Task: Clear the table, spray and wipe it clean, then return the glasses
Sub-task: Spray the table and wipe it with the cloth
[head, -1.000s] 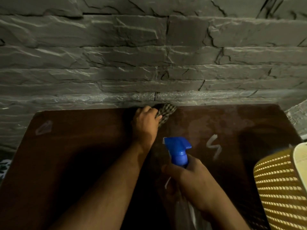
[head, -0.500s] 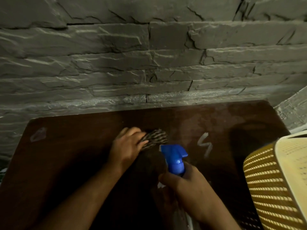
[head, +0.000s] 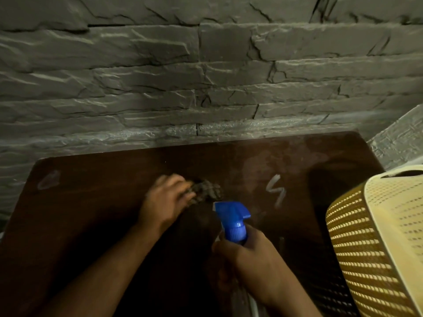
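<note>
Dark brown table [head: 96, 202], set against a grey stone-faced wall [head: 206, 76]; pale squiggle mark [head: 275, 191] on the right part of the top, faint smudge [head: 49, 179] near the far left corner. Yellow and cream woven basket [head: 375, 243] at the right, cut off by the frame edge. Left hand [head: 166, 203], blurred, fingers curled round a checked cloth [head: 207, 191] pressed to the table near the middle. Right hand [head: 249, 261] gripping the neck of a spray bottle [head: 233, 221], blue trigger head just beside the cloth; bottle body mostly hidden behind the hand and in shadow. Dim light; no glasses discernible.
</note>
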`<state>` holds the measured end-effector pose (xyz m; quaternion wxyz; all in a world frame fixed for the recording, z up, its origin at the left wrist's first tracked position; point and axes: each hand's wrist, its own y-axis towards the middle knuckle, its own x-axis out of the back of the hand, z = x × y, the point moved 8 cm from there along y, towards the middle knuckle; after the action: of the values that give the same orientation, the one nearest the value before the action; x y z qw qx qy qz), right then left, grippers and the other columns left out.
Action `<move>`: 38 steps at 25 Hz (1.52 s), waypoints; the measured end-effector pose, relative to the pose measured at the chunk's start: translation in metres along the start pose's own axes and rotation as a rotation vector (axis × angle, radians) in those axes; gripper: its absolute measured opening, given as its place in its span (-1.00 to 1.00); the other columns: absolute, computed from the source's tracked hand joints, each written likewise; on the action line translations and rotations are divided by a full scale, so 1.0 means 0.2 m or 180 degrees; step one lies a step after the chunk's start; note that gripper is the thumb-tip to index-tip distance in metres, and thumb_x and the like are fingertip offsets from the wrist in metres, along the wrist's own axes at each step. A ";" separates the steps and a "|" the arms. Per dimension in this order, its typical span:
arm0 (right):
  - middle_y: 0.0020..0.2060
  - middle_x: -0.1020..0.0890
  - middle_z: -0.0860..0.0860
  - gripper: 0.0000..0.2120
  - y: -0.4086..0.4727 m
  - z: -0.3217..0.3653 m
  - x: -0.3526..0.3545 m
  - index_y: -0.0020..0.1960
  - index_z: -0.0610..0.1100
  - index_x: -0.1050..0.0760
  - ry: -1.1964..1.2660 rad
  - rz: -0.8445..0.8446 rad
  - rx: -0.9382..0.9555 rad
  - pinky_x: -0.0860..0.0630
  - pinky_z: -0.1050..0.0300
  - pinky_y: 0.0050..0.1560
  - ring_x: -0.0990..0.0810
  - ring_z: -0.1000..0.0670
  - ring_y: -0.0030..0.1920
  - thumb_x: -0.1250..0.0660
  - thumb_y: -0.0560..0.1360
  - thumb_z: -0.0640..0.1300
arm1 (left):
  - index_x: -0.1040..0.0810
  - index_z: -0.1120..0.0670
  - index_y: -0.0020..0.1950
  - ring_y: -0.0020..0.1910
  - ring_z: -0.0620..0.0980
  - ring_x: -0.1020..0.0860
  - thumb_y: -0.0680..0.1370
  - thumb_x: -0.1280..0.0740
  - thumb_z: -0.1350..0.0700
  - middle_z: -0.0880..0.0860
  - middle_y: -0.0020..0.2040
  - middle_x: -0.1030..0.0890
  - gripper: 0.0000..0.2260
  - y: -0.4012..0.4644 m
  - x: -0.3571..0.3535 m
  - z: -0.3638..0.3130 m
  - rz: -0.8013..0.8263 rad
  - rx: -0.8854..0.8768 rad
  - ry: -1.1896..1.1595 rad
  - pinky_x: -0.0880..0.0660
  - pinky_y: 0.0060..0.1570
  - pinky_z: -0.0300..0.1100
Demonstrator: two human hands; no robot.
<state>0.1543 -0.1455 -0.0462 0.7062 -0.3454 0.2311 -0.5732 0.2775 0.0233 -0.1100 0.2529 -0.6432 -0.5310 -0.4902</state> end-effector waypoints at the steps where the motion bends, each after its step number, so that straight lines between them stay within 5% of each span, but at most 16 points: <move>1: -0.38 -0.66 -0.02 -0.78 0.00 0.00 0.00 0.05 -0.04 -0.52 -0.0003 0.0008 -0.0027 -0.62 0.08 -0.23 -0.65 -0.01 -0.37 -0.43 0.42 -0.11 | -0.60 0.09 0.13 0.00 0.07 -0.49 0.59 -0.20 -0.08 0.05 0.05 -0.56 -0.69 0.06 0.03 0.10 -0.0032 0.0360 0.0125 -0.43 -0.04 -0.06; 3: -0.29 -0.68 -0.04 -0.72 0.01 -0.01 0.01 0.11 -0.02 -0.50 0.0069 0.0021 -0.0126 -0.66 0.04 -0.15 -0.66 -0.02 -0.32 -0.44 0.43 -0.09 | -0.57 0.11 0.17 0.08 0.10 -0.46 0.59 -0.25 -0.03 0.09 0.10 -0.54 -0.72 0.23 0.06 0.25 -0.0203 0.1205 0.0299 -0.40 0.02 -0.05; 5: -0.28 -0.68 -0.06 -0.71 0.02 -0.03 0.01 0.14 -0.01 -0.49 0.0106 0.0053 -0.0132 -0.65 0.04 -0.16 -0.66 -0.03 -0.32 -0.43 0.45 -0.09 | -0.56 0.10 0.17 0.11 0.10 -0.45 0.59 -0.27 -0.02 0.09 0.12 -0.53 -0.74 0.32 0.05 0.21 -0.0244 0.1436 0.0245 -0.40 0.04 -0.05; 10: -0.29 -0.68 -0.08 -0.76 -0.02 0.00 -0.03 0.10 0.00 -0.51 0.0045 0.0055 -0.0031 -0.65 -0.09 -0.08 -0.66 -0.05 -0.32 -0.42 0.45 -0.09 | -0.58 0.07 0.14 0.03 0.05 -0.46 0.58 -0.26 -0.02 0.03 0.06 -0.53 -0.75 0.05 0.06 0.12 0.0119 0.0337 0.0103 -0.45 0.01 -0.03; 15: -0.31 -0.65 -0.06 -0.75 0.00 0.02 -0.02 0.14 -0.03 -0.47 0.0039 0.0073 0.0000 -0.65 -0.02 -0.12 -0.64 -0.04 -0.32 -0.40 0.49 -0.09 | -0.55 0.11 0.14 0.10 0.12 -0.46 0.58 -0.27 -0.03 0.11 0.11 -0.53 -0.74 0.25 0.12 0.32 -0.0314 0.1721 0.0357 -0.39 0.02 -0.05; 21: -0.32 -0.64 -0.10 -0.83 -0.05 0.02 -0.06 0.06 -0.08 -0.51 -0.0069 0.0065 0.0105 -0.63 -0.05 -0.14 -0.62 -0.07 -0.34 -0.38 0.48 -0.13 | -0.59 0.08 0.13 0.08 0.05 -0.46 0.57 -0.31 -0.01 0.04 0.09 -0.52 -0.78 0.11 0.00 0.06 0.0435 0.0283 -0.0143 -0.37 0.03 -0.11; 26: -0.37 -0.64 -0.09 -0.80 -0.02 -0.03 -0.02 0.06 -0.11 -0.51 -0.0146 -0.0097 0.0102 -0.62 -0.28 -0.04 -0.63 -0.12 -0.33 -0.40 0.46 -0.11 | -0.55 0.11 0.20 0.18 0.15 -0.45 0.58 -0.29 -0.03 0.13 0.19 -0.52 -0.72 0.24 0.11 0.25 -0.0321 0.1741 0.0323 -0.40 0.10 0.01; 31: -0.32 -0.62 -0.10 -0.78 -0.08 -0.05 -0.07 0.13 -0.11 -0.48 -0.0031 0.0085 -0.0015 -0.63 0.01 -0.24 -0.61 -0.06 -0.34 -0.37 0.50 -0.14 | -0.59 0.11 0.14 0.10 0.08 -0.46 0.56 -0.33 0.00 0.08 0.10 -0.53 -0.76 0.06 0.00 0.01 0.0472 0.0175 -0.0104 -0.39 0.08 -0.06; 35: -0.30 -0.60 -0.14 -0.78 -0.06 -0.09 -0.06 0.12 -0.16 -0.48 -0.0044 -0.0029 -0.0024 -0.61 0.07 -0.30 -0.59 -0.07 -0.36 -0.38 0.50 -0.16 | -0.55 0.11 0.15 0.18 0.13 -0.44 0.58 -0.28 -0.02 0.13 0.18 -0.51 -0.75 0.20 0.09 0.21 -0.0262 0.1781 0.0235 -0.37 0.09 -0.05; 36: -0.31 -0.59 -0.15 -0.78 -0.06 -0.09 -0.06 0.11 -0.18 -0.48 -0.0019 -0.0080 -0.0025 -0.59 0.06 -0.32 -0.59 -0.09 -0.37 -0.38 0.49 -0.17 | -0.55 0.11 0.12 0.16 0.13 -0.45 0.57 -0.29 -0.01 0.12 0.16 -0.51 -0.76 0.20 0.05 0.12 -0.0145 0.1629 0.0095 -0.36 0.06 -0.07; 38: -0.35 -0.60 -0.16 -0.79 -0.08 -0.11 -0.06 0.08 -0.22 -0.49 -0.0009 -0.0120 0.0054 -0.57 -0.02 -0.29 -0.59 -0.13 -0.38 -0.37 0.49 -0.18 | -0.58 0.12 0.03 0.04 0.14 -0.48 0.55 -0.29 -0.01 0.12 0.05 -0.53 -0.78 0.09 -0.05 -0.15 0.0230 0.0428 -0.0192 -0.38 -0.02 -0.06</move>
<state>0.1255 -0.1397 -0.0487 0.6985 -0.3446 0.2188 -0.5878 0.2832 -0.0124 -0.1045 0.2970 -0.6580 -0.5466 -0.4244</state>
